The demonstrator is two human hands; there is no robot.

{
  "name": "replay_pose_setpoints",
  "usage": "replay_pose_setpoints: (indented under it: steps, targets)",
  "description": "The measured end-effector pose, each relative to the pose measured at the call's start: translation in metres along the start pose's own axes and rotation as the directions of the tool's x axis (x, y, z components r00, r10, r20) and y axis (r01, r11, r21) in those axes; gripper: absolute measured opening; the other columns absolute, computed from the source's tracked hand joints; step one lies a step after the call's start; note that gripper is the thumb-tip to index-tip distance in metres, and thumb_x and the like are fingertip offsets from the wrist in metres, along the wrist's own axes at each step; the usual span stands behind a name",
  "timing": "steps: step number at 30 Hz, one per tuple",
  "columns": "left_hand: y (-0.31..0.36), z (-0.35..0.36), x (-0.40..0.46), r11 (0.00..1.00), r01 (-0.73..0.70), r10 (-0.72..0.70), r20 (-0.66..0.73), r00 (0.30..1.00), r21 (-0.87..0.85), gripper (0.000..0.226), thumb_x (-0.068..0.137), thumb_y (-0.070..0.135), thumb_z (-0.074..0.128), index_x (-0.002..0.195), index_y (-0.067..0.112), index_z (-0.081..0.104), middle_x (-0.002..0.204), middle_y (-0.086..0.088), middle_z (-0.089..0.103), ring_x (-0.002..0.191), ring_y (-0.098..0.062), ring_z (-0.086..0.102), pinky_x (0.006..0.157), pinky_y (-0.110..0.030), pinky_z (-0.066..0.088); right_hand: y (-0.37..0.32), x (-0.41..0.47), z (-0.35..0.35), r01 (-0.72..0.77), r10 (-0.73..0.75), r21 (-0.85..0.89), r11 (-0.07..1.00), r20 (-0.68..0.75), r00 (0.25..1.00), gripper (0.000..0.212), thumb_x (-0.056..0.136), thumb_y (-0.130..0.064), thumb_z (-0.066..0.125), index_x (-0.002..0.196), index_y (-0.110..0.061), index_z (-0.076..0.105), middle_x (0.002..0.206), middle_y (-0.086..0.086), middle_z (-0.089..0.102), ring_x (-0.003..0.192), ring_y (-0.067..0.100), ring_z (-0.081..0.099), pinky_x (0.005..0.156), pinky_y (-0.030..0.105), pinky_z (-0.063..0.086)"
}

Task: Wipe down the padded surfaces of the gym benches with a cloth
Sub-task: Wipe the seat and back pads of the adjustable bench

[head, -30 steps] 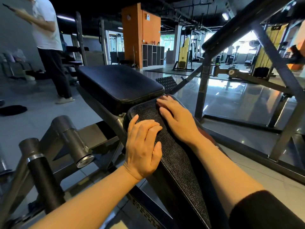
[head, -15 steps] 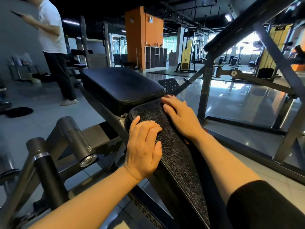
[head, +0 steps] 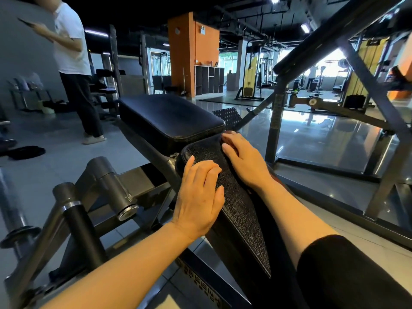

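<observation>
A dark pebbled cloth [head: 236, 197] lies spread over the sloping pad of a gym bench in front of me. My left hand [head: 198, 197] rests flat on the cloth's left side, fingers straight and together. Farther up, my right hand [head: 244, 160] presses flat on the cloth near the pad's top edge, fingertips at the gap to the seat. The smooth black seat pad [head: 169, 117] lies just beyond, bare and level. The pad under the cloth is mostly hidden.
The bench's grey steel frame with round pegs [head: 111, 188] sits low on the left. A person in a white shirt [head: 71, 63] stands at the far left holding a phone. A slanted machine frame [head: 276, 121] rises close on the right over glossy floor.
Both hands stay flat on the cloth in nearly the same places. Only the view has drifted a little, and the standing person appears farther right in the frame.
</observation>
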State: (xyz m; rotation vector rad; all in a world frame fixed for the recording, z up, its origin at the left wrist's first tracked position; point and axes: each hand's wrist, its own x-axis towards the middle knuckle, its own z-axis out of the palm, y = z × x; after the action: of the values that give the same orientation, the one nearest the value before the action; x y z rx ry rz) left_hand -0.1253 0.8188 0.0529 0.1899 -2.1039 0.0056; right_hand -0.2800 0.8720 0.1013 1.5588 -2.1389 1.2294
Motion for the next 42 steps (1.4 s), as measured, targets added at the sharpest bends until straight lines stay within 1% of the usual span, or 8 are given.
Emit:
replay_pose_setpoints:
  steps: [4,9,12,18,26,33,38,42]
  targets:
    - [0.001,-0.016,-0.011,0.998,0.028,-0.029,-0.014,0.999,-0.06,0.041,0.095,0.025,0.045,0.123,-0.001,0.056,0.126,-0.014,0.055,0.128,-0.025,0.044,0.119,-0.045,0.016,-0.013,-0.005,0.007,-0.131,0.13,0.0,0.991,-0.079,0.988,0.035,0.103,-0.033,0.036,0.129,-0.021,0.055,0.13,-0.001,0.055,0.122,0.017,0.048,0.099,0.033,0.036]
    - [-0.001,-0.026,-0.02,0.985,0.17,-0.17,-0.05,0.984,0.007,0.046,0.094,0.027,0.046,0.128,-0.003,0.048,0.132,-0.017,0.048,0.131,-0.029,0.041,0.12,-0.044,0.014,-0.062,-0.023,0.013,0.106,-0.106,0.004,0.994,0.057,0.993,0.037,0.104,-0.027,0.04,0.139,-0.021,0.05,0.149,-0.005,0.042,0.142,0.009,0.026,0.107,0.015,0.015]
    - [-0.002,-0.029,-0.022,0.986,0.157,-0.157,-0.001,0.988,0.047,0.049,0.092,0.03,0.048,0.129,-0.002,0.048,0.132,-0.017,0.048,0.131,-0.028,0.04,0.12,-0.045,0.014,-0.048,-0.052,0.006,0.087,-0.089,0.03,0.996,0.066,0.994,0.039,0.103,-0.031,0.042,0.141,-0.028,0.047,0.153,-0.009,0.036,0.145,0.004,0.019,0.113,0.024,0.019]
    - [0.007,-0.039,-0.029,0.999,0.036,-0.037,0.066,0.997,0.019,0.051,0.09,0.035,0.05,0.127,-0.001,0.052,0.129,-0.014,0.052,0.129,-0.025,0.043,0.12,-0.043,0.016,-0.033,-0.074,0.002,-0.241,0.237,-0.034,0.97,-0.102,0.966,0.04,0.104,-0.031,0.038,0.141,-0.022,0.047,0.152,-0.003,0.038,0.144,0.012,0.025,0.116,0.032,0.02]
    - [0.003,-0.039,-0.032,0.997,0.051,-0.048,0.052,0.997,-0.058,0.049,0.084,0.03,0.054,0.123,-0.001,0.053,0.127,-0.015,0.052,0.127,-0.026,0.045,0.119,-0.046,0.019,-0.063,-0.072,0.01,0.014,-0.015,0.046,0.999,0.032,0.999,0.041,0.103,-0.032,0.041,0.144,-0.027,0.044,0.154,-0.008,0.035,0.146,0.007,0.018,0.114,0.028,0.021]
    - [0.008,-0.027,-0.039,1.0,0.001,-0.001,0.041,0.999,-0.012,0.04,0.088,0.024,0.055,0.118,-0.001,0.056,0.128,-0.018,0.051,0.132,-0.029,0.04,0.12,-0.044,0.013,-0.017,-0.118,-0.007,-0.119,0.118,-0.009,0.993,-0.024,0.993,0.041,0.102,-0.032,0.044,0.143,-0.027,0.045,0.153,-0.007,0.037,0.144,0.004,0.023,0.118,0.033,0.024]
    - [0.022,-0.027,-0.044,0.997,-0.057,0.062,0.085,0.995,-0.053,0.038,0.087,0.02,0.055,0.118,-0.002,0.058,0.127,-0.017,0.052,0.132,-0.03,0.041,0.119,-0.045,0.015,-0.027,-0.129,-0.014,-0.1,0.104,0.164,0.981,-0.012,0.995,0.059,0.091,-0.021,0.054,0.147,-0.026,0.034,0.151,-0.012,0.034,0.139,0.002,0.03,0.114,0.022,0.027]
    - [0.024,-0.032,-0.045,0.996,-0.067,0.072,0.102,0.992,-0.057,0.037,0.088,0.023,0.052,0.116,-0.001,0.058,0.127,-0.017,0.051,0.131,-0.03,0.042,0.12,-0.043,0.013,-0.017,-0.15,-0.024,-0.21,0.216,0.148,0.966,-0.027,0.976,0.068,0.074,-0.015,0.051,0.141,-0.023,0.045,0.141,-0.003,0.05,0.129,0.013,0.047,0.108,0.043,0.041]
